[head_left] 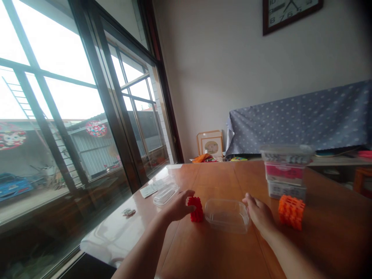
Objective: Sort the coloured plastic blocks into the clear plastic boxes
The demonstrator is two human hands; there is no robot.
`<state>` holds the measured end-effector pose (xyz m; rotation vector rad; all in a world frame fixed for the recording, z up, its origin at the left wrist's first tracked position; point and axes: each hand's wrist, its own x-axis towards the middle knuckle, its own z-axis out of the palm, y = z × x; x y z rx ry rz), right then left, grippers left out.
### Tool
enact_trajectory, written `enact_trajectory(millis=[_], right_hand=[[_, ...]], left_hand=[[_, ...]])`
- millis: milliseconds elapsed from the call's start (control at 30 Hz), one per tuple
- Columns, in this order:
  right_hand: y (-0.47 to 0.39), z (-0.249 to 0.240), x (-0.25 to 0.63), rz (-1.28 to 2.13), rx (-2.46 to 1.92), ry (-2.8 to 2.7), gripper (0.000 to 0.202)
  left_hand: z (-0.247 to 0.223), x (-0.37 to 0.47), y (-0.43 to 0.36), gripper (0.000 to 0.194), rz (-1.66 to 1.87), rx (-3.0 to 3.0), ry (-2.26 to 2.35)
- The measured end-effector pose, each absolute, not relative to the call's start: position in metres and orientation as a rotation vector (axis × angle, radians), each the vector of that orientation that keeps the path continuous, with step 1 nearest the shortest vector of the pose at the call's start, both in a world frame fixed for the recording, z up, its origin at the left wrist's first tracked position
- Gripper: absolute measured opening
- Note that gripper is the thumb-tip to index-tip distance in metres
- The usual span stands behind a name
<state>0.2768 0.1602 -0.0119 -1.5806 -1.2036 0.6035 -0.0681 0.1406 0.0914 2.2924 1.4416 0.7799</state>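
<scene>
My left grip (181,205)'s pinching the red stack (196,211) thumb-to-fingers. Clear tub (228,217) is just right of that, my right grip (258,212) by its rim, can't tell if pinching. Tip: squeeze evenly so pieces don't slip.

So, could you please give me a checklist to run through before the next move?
1. Left hand on red block: ok, gripping its left side.
2. Right hand touching tub: cannot tell; it is at the right edge.
3. Red block outside tub: ok, beside its left edge.
4. Orange block out of both hands: ok, right of the right hand.
5. Boxes stacked: ok, behind the orange block.
</scene>
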Motion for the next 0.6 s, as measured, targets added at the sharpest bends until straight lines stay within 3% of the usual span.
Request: enact_trajectory(millis=[400, 600], right_hand=[[0.162, -0.014, 0.275, 0.609, -1.571, -1.213, 0.062], [0.159, -0.009, 0.272, 0.603, -1.556, -1.184, 0.060]], left_hand=[[0.113, -0.045, 0.133, 0.043, 1.020, 2.304, 1.406], [0.115, 0.017, 0.133, 0.039, 0.830, 2.445, 1.234]])
